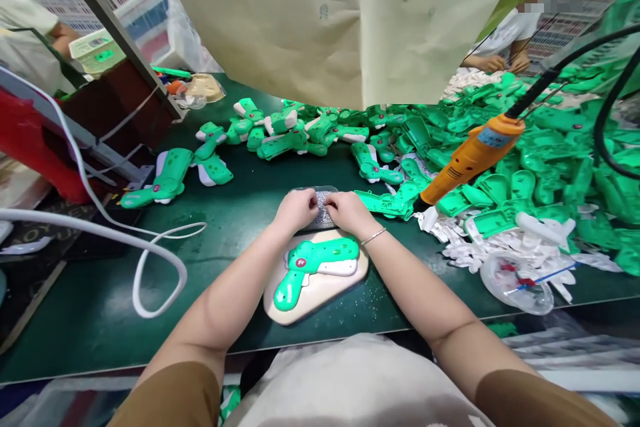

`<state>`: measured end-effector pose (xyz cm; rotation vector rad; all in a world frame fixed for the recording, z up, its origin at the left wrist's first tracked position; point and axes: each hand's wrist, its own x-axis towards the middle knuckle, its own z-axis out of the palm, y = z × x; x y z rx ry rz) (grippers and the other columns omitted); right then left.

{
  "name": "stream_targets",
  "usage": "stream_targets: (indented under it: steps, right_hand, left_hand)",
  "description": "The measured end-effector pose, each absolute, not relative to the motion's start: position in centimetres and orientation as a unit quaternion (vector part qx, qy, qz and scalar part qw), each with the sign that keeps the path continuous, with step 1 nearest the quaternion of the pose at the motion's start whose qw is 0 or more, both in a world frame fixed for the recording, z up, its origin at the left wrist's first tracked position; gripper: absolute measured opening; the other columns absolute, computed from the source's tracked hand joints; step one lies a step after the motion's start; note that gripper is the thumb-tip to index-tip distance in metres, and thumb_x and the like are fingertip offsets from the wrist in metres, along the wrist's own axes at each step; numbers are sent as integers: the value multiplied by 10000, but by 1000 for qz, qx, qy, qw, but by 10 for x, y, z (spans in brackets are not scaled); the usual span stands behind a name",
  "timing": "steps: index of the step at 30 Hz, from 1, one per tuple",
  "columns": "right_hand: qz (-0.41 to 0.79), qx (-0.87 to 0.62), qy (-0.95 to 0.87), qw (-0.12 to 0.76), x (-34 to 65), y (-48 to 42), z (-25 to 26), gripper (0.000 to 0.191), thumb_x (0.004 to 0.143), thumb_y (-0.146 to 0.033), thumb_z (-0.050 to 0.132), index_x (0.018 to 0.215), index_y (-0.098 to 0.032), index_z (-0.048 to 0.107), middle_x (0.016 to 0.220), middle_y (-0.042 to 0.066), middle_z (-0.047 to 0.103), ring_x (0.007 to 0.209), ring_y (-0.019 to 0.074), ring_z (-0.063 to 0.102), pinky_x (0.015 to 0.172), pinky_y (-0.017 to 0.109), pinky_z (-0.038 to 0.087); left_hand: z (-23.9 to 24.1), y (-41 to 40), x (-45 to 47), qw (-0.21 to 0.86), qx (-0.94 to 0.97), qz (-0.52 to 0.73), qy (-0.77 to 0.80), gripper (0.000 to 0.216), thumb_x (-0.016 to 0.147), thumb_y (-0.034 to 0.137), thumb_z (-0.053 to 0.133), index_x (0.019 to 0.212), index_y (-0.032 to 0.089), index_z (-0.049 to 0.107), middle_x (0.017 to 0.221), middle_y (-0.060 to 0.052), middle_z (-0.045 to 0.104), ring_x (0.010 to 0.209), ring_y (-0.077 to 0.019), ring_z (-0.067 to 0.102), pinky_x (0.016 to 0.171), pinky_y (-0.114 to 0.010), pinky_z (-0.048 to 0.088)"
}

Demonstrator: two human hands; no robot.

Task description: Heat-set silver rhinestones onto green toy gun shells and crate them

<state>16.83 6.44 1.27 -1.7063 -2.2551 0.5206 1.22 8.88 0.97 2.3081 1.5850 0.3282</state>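
We see both of the person's bare hands meeting over a small clear plastic tray of tiny silvery screws (323, 203), which sits on the dark green table top (240, 213) straight ahead of the body. The left hand (297, 209) lies knuckles up at the tray's left edge, and the right hand (350, 212), with a thin silver bracelet (374, 236) on its wrist, lies at the right edge. The fingers of both are curled down into the screws. We cannot tell whether either hand pinches a screw, because the fingertips are hidden under the knuckles.

Just nearer the body than the tray, we find a green and white plastic toy gun (316, 260) lying flat on a beige wooden jig board (325, 295), its grip pointing towards the lower left. Neither hand touches the gun.

To the right, an orange electric screwdriver (473, 159) hangs tilted on a black cable, its tip low and close to the loose green plastic shells (530, 147) heaped across the right half of the table. White plastic parts (500, 247) and a crumpled clear plastic bag (515, 277) lie nearer the table's edge. More assembled green toy guns (280, 130) are spread along the far side, under a hanging beige cloth (340, 13). A looped white cord (150, 260) lies on the left. At the upper right, another person's hands (500, 63) rest by the heap.
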Motion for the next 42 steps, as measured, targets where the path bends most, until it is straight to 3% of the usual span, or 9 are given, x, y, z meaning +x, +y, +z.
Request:
stream_targets:
  steps: [3, 7, 14, 18, 25, 30, 35, 39, 42]
  right_hand:
    - [174, -576, -786, 142, 170, 65, 12, 132, 914, -176, 620, 891, -181, 750, 993, 104, 779, 985, 259, 684, 919, 376, 441]
    - [192, -538, -784, 243, 191, 47, 10, 92, 888, -181, 661, 828, -175, 729, 974, 102, 748, 985, 242, 657, 916, 388, 462]
    - [316, -456, -747, 365, 234, -9, -15, 127, 892, -218, 617, 777, -202, 667, 852, 60, 704, 820, 189, 669, 754, 327, 543]
    - [296, -466, -738, 389, 232, -13, -22, 155, 905, -222, 589, 769, -202, 660, 859, 76, 714, 843, 201, 685, 776, 348, 563]
    - [208, -422, -830, 301, 240, -12, -12, 214, 943, -242, 543, 850, -203, 732, 968, 99, 746, 893, 204, 701, 835, 362, 574]
    - [132, -410, -861, 269, 236, -13, -9, 258, 963, -202, 485, 876, -189, 727, 956, 107, 746, 905, 211, 689, 855, 369, 547]
    - [132, -496, -822, 246, 204, 15, -2, 268, 977, -197, 454, 952, -159, 718, 997, 122, 714, 977, 219, 650, 908, 355, 510]
    - [126, -592, -793, 64, 168, 57, 14, 233, 942, -180, 518, 1015, -152, 737, 1081, 159, 722, 1107, 284, 609, 960, 396, 459]
    - [127, -614, -779, -28, 150, 78, 23, 205, 890, -117, 558, 984, -116, 740, 1021, 202, 735, 1123, 323, 617, 944, 408, 436]
  left_hand:
    - [12, 86, 13, 181, 799, 153, 553, 211, 806, 120, 566, 906, 194, 737, 841, -47, 760, 815, -217, 694, 728, -283, 501]
    - [18, 67, -2, 223, 775, 204, 555, 194, 840, 164, 568, 885, 199, 753, 934, -55, 779, 878, -216, 704, 787, -288, 532]
    - [16, 17, -28, 473, 624, 311, 539, 209, 759, 372, 718, 822, 172, 720, 789, -59, 755, 743, -223, 715, 687, -321, 576]
    - [11, 2, -15, 435, 651, 286, 552, 131, 790, 312, 692, 795, 188, 734, 740, -32, 745, 697, -198, 689, 653, -307, 568]
    - [4, -1, 3, 308, 747, 264, 526, 148, 776, 92, 687, 707, 202, 757, 792, -31, 731, 785, -187, 682, 732, -292, 541]
    - [2, -1, 0, 286, 790, 211, 500, 149, 802, 97, 704, 760, 206, 797, 815, -38, 724, 800, -187, 674, 775, -313, 533]
    - [4, -19, -9, 156, 877, 167, 423, 177, 898, 184, 633, 954, 201, 800, 989, -99, 733, 951, -251, 634, 844, -396, 502]
    - [21, 11, -2, 131, 889, 95, 429, 235, 930, 249, 580, 837, 187, 787, 908, -103, 730, 921, -264, 643, 863, -410, 482]
    - [29, 59, 10, 111, 854, 29, 508, 197, 879, 191, 599, 924, 187, 792, 990, -116, 737, 987, -280, 661, 842, -367, 486]
